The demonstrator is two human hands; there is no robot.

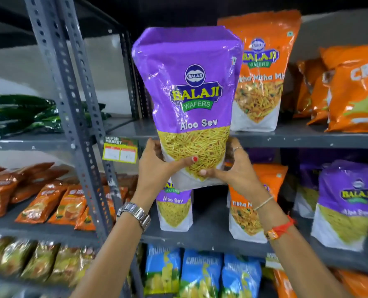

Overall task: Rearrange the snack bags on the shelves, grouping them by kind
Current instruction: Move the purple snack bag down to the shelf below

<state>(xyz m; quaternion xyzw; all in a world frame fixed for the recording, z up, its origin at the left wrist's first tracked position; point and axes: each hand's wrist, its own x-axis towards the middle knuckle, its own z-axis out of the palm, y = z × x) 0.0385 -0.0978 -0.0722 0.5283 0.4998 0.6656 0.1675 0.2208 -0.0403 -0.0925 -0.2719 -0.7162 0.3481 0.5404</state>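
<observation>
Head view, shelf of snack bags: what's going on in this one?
A person holds a tall purple Aloo Sev pouch upright by its base, left hand and right hand on either side, in front of the grey metal shelving. Behind it an orange Tikha Mitha Mix pouch stands on the upper shelf. On the shelf below, more purple and orange pouches stand mixed, so sorting looks unfinished.

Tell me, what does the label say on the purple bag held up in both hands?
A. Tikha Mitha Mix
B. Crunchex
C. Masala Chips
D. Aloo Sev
D: the purple bag, gripped at its base by the left hand and right hand, reads "Aloo Sev".
</observation>
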